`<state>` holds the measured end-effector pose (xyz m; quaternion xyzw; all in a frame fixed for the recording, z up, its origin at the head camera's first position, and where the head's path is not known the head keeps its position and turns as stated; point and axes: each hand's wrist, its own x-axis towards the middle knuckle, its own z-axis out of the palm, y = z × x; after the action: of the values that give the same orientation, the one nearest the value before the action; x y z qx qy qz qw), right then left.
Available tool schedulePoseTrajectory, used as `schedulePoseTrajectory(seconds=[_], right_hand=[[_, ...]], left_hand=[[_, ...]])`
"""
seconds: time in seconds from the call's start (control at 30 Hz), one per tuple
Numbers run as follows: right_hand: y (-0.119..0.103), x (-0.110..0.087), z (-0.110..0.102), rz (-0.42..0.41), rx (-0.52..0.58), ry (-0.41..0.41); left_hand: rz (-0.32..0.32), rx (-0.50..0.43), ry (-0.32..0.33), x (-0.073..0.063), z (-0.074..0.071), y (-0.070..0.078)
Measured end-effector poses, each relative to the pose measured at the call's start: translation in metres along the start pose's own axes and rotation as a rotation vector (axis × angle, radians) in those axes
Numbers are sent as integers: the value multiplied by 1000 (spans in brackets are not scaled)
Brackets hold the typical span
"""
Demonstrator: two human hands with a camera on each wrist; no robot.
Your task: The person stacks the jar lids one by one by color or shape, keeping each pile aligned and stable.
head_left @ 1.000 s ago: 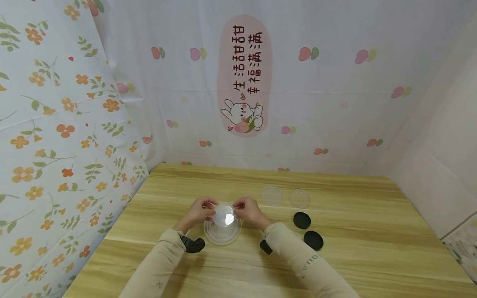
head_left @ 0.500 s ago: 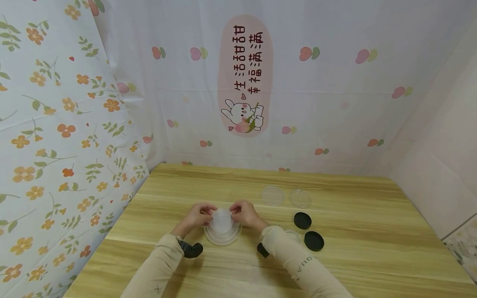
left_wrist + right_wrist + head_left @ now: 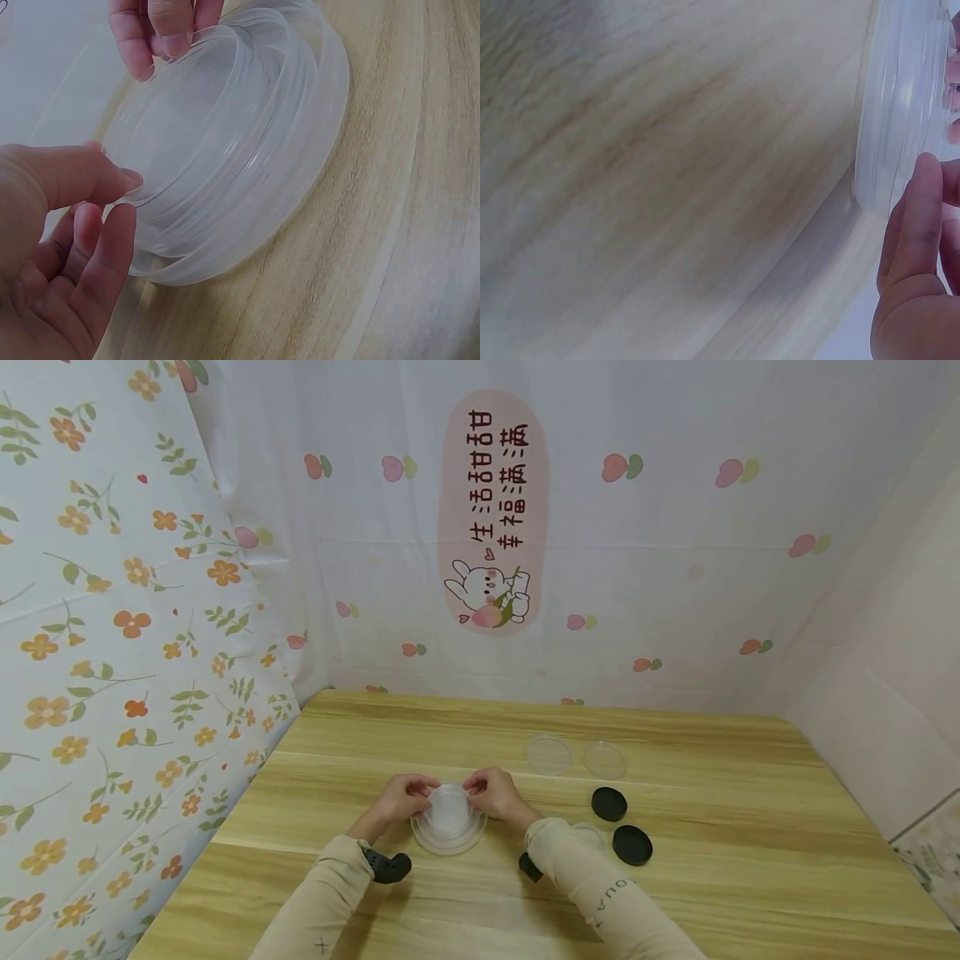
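Note:
A stack of clear round plastic dishes (image 3: pixel 448 845), wider at the bottom than at the top, stands on the wooden table. On it sits a smaller clear dish (image 3: pixel 449 812), whose thin rim shows in the left wrist view. My left hand (image 3: pixel 401 798) pinches this top dish at its left edge, thumb on the rim and the lower fingers loosely curled. Opposite, my right hand (image 3: pixel 495 794) pinches the same dish's right edge. The right wrist view catches the stacked dishes (image 3: pixel 900 97) from the side, with the right fingertips at the rim.
Two clear discs (image 3: pixel 549 755) lie flat behind and to the right. Two round black lids (image 3: pixel 632 845) are nearer on the right. Another clear disc (image 3: pixel 589 836) is partly covered by the right sleeve (image 3: pixel 577 868). A printed cloth (image 3: pixel 637 568) hangs behind the table.
Both hands have lowered the top clear dish from a tilted position above the stack until it lies level on it. In the last half second the hands barely moved.

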<state>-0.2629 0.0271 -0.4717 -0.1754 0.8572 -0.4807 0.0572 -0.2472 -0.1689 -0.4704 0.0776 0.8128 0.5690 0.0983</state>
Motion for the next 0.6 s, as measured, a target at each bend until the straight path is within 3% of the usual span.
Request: schedulePoseTrajectory(seconds=[0.6], right_hand=[[6,0,-11,59,4,-10]], left_hand=[[-13,13,15,8,14,5]])
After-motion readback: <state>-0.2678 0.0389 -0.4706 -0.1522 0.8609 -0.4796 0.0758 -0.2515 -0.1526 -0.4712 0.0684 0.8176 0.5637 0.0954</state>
